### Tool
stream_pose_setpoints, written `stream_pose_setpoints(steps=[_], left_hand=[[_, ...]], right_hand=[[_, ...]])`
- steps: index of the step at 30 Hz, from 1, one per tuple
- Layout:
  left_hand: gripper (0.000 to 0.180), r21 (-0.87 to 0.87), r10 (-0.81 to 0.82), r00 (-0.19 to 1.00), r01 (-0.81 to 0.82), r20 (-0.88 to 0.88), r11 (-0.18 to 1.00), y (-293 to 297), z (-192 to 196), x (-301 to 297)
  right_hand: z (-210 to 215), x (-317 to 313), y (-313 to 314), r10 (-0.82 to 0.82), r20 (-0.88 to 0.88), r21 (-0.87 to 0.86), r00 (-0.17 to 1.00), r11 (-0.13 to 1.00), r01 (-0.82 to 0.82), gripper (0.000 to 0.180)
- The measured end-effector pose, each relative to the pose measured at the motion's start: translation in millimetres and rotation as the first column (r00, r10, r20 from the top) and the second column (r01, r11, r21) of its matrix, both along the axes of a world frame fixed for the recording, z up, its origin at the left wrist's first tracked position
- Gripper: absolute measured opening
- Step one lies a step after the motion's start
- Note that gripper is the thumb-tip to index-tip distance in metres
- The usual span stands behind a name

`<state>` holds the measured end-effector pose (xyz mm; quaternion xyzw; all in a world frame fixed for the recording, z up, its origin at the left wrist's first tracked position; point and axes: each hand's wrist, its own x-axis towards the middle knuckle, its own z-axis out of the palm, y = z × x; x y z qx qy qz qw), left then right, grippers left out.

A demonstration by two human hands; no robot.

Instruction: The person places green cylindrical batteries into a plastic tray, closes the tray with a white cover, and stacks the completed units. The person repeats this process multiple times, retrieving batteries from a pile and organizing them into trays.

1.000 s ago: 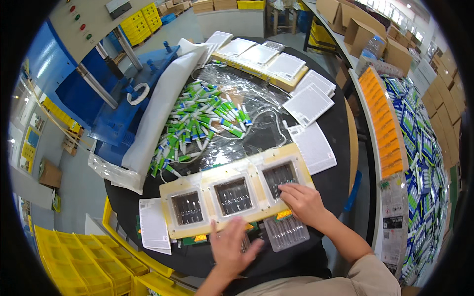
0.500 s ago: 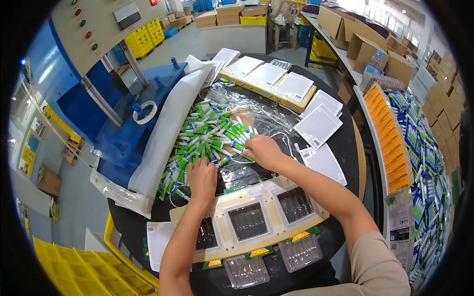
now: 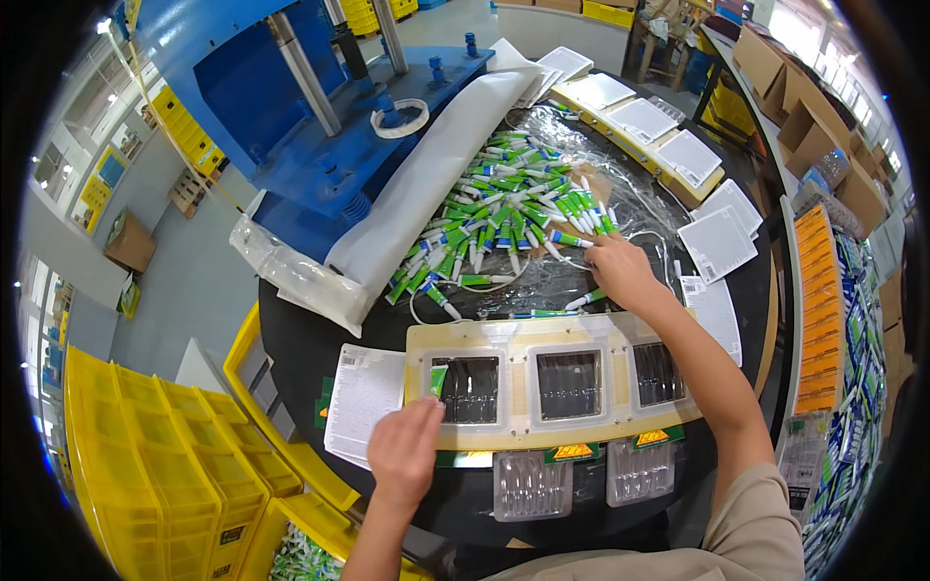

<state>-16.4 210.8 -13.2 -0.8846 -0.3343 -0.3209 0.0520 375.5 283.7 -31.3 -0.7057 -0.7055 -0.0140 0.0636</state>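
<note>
Atop the table [image 3: 302, 315] lie tubes [image 3: 504, 208] — slim, green, white-capped.

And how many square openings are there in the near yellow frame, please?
3: the left opening beside the left hand, the middle opening, and the right opening, partly hidden by the right forearm.

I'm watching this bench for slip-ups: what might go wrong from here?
The small green tube by the left hand might sit crooked in the pale-yellow, three-window rectangular frame. The right hand, at the edge of the jumbled heap of green, white and blue tubes, might set some rolling. The clear, ridged plastic trays poke out on the frame's near side, where they might get nudged.
</note>
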Motion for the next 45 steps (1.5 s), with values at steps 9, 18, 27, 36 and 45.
stream_pose_setpoints(steps=[9, 18, 27, 36, 45], left_hand=[[0.031, -0.157, -0.080, 0.997, 0.075, -0.024, 0.985, 0, -31, 2], [0.044, -0.295, -0.047, 0.989, 0.004, -0.139, 0.956, 1, -26, -6], [0.040, -0.400, -0.080, 0.993, 0.041, -0.083, 0.916, 7, -29, -14], [0.038, -0.413, -0.071, 0.997, 0.059, -0.015, 0.909, 6, -36, -14], [0.039, -0.382, -0.071, 0.997, 0.051, -0.038, 0.923, 5, -37, -16]], right_hand=[[1, -17, -45, 0.111, -0.190, -0.043, 0.975, 0.992, -0.121, 0.025], [8, 8, -17, 0.034, -0.344, -0.197, 0.939, 0.975, -0.107, 0.023], [24, -149, -74, 0.808, 0.097, 0.414, 0.582, 0.499, -0.762, 0.027], [11, -169, -67, 0.813, 0.226, 0.281, 0.536, 0.473, -0.835, 0.025], [0, -173, -72, 0.694, -0.271, 0.465, 0.667, 0.701, -0.541, 0.028]])
